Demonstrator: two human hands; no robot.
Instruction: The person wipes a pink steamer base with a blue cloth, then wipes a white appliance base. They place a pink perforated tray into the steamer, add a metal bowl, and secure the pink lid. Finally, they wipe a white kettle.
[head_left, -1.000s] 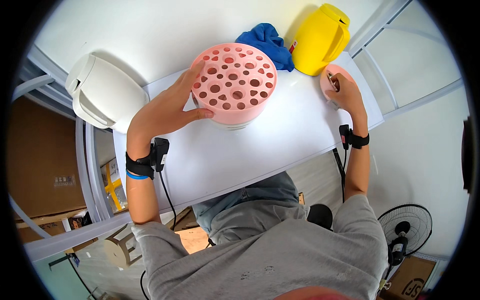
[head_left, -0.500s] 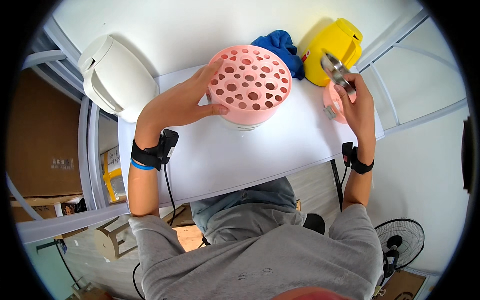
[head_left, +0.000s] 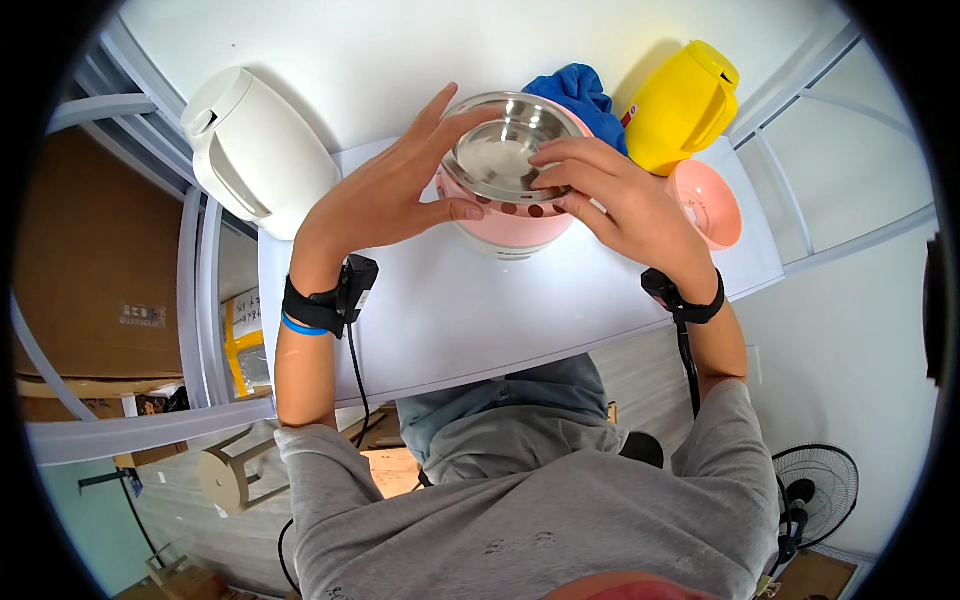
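A shallow stainless steel bowl (head_left: 505, 165) lies over a round pink perforated tray (head_left: 530, 210), covering most of its holes. Whether the bowl rests fully on the tray cannot be told. Beneath the tray shows the white base (head_left: 510, 250) of the round appliance. My left hand (head_left: 400, 190) spans the left side with fingers stretched and spread, its thumb by the tray's front edge and fingers along the bowl's rim. From the right, my right hand (head_left: 625, 200) grips the bowl's rim, fingertips inside it and thumb below.
A white jug (head_left: 265, 150) stands at the table's left. Behind the appliance lies a blue cloth (head_left: 580, 100). A yellow jug (head_left: 680, 110) and a small pink bowl (head_left: 705, 205) are at the right. Black cables hang from both wrist straps. A fan (head_left: 815, 495) stands on the floor.
My right hand has carried the steel bowl leftward from beside the yellow jug onto the pink perforated tray. My left hand stays at the tray's left side.
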